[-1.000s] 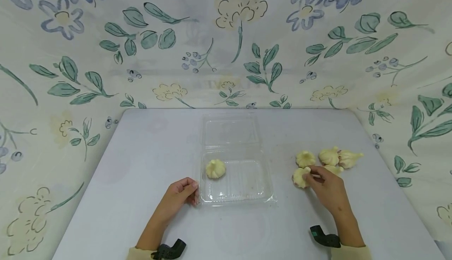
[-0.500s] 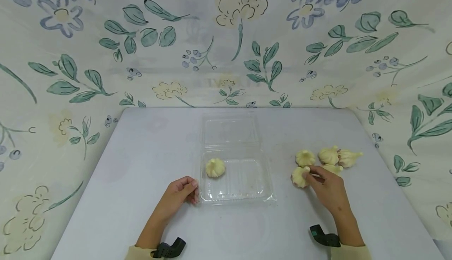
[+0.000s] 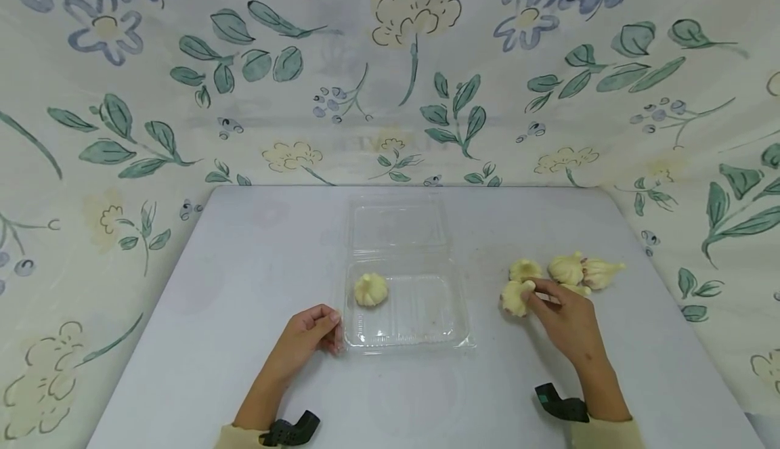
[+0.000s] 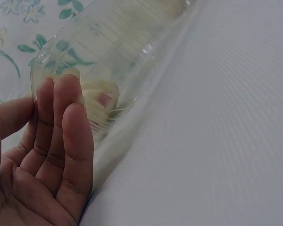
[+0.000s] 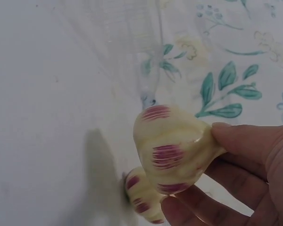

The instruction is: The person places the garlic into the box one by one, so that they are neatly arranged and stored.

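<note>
My right hand (image 3: 567,324) pinches a garlic bulb (image 3: 514,300) by its stem end, between thumb and fingers. Pale yellow with purple streaks, this bulb hangs a little above the table in the right wrist view, its shadow off to the left. My left hand (image 3: 313,330) holds the left rim of a clear plastic clamshell container (image 3: 420,310), thumb on one side and fingers on the other in the left wrist view. The container lies with its lid (image 3: 397,227) folded back. One garlic bulb (image 3: 370,290) sits at the left inside the container.
Several more garlic bulbs lie at the right of the white table (image 3: 262,246): one bulb (image 3: 524,269) just behind the held one, others such as a bulb (image 3: 602,273) farther right. A flower-printed cloth (image 3: 390,117) rises behind the table and along its sides.
My right hand has lifted the garlic bulb slightly, and it now overlaps the bulb behind it in the head view. My left hand and the container stay where they were.
</note>
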`<state>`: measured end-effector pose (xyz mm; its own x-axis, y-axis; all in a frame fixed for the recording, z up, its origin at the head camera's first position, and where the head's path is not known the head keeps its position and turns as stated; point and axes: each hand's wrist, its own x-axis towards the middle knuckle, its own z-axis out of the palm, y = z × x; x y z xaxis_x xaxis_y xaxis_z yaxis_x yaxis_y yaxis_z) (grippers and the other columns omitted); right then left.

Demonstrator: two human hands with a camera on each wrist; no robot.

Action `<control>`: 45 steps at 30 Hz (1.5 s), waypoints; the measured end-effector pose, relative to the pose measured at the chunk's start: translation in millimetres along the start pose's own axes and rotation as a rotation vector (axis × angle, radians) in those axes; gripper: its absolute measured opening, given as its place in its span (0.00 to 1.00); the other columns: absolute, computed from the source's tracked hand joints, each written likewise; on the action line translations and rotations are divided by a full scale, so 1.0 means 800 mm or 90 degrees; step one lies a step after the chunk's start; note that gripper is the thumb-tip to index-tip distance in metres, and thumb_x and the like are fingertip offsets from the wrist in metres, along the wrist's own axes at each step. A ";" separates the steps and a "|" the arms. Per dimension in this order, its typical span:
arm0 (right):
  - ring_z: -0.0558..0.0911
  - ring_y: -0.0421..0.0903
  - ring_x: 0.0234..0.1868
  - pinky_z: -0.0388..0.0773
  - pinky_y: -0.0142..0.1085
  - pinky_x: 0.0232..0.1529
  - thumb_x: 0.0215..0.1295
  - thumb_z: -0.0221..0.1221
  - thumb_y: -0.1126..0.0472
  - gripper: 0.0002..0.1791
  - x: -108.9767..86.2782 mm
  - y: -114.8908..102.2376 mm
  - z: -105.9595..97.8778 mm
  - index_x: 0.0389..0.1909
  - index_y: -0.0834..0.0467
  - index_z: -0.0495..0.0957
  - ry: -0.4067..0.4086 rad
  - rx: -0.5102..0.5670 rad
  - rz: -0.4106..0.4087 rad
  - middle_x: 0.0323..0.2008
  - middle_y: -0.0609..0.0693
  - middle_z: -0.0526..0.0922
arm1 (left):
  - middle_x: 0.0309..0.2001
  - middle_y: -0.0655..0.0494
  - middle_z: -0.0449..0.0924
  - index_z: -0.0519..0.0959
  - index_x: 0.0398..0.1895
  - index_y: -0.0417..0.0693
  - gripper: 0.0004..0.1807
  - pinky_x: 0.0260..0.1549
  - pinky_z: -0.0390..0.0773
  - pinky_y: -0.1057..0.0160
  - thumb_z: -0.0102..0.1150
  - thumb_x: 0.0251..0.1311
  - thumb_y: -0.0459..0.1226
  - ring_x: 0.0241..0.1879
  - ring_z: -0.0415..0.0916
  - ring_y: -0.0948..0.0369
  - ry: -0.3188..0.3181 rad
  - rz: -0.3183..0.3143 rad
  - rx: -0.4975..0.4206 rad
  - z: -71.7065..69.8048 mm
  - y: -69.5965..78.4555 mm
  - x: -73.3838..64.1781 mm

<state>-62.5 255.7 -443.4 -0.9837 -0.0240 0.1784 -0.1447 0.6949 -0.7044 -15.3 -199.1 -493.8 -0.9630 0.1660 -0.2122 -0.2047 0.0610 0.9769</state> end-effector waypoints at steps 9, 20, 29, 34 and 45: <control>0.87 0.57 0.50 0.75 0.16 0.41 0.70 0.69 0.63 0.15 0.015 -0.020 -0.003 0.55 0.60 0.86 0.013 0.024 -0.061 0.53 0.59 0.87 | 0.30 0.48 0.82 0.77 0.44 0.33 0.18 0.32 0.85 0.60 0.58 0.78 0.43 0.29 0.81 0.57 0.021 -0.014 -0.012 0.000 -0.003 0.001; 0.91 0.49 0.41 0.81 0.23 0.36 0.69 0.69 0.65 0.16 0.025 -0.049 0.005 0.56 0.55 0.87 0.001 0.061 -0.103 0.53 0.53 0.88 | 0.30 0.50 0.82 0.77 0.44 0.32 0.18 0.32 0.85 0.61 0.57 0.78 0.43 0.29 0.81 0.57 0.028 -0.009 0.002 0.001 -0.001 -0.001; 0.88 0.57 0.49 0.79 0.19 0.42 0.67 0.70 0.68 0.16 0.037 -0.071 0.019 0.54 0.57 0.87 0.008 0.090 -0.165 0.51 0.53 0.89 | 0.31 0.48 0.82 0.76 0.44 0.33 0.18 0.32 0.85 0.60 0.57 0.78 0.44 0.29 0.81 0.57 0.019 -0.001 -0.007 0.000 -0.001 0.000; 0.89 0.55 0.47 0.83 0.26 0.42 0.67 0.71 0.66 0.16 0.040 -0.084 0.029 0.55 0.56 0.88 -0.008 0.086 -0.170 0.51 0.53 0.89 | 0.30 0.50 0.82 0.76 0.44 0.32 0.18 0.32 0.85 0.60 0.56 0.79 0.43 0.29 0.81 0.57 0.015 0.002 -0.004 -0.001 -0.003 -0.001; 0.86 0.52 0.55 0.86 0.42 0.48 0.67 0.70 0.66 0.18 0.058 -0.115 0.057 0.57 0.57 0.86 -0.082 0.119 -0.224 0.55 0.51 0.87 | 0.30 0.48 0.81 0.76 0.43 0.31 0.17 0.33 0.85 0.62 0.55 0.79 0.41 0.29 0.81 0.57 0.018 0.026 0.025 0.001 0.000 -0.002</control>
<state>-99.7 158.0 -401.8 -0.8741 -0.3346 0.3521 -0.4801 0.4856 -0.7305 -13.7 -198.4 -493.6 -0.9751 0.1410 -0.1709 -0.1588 0.0931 0.9829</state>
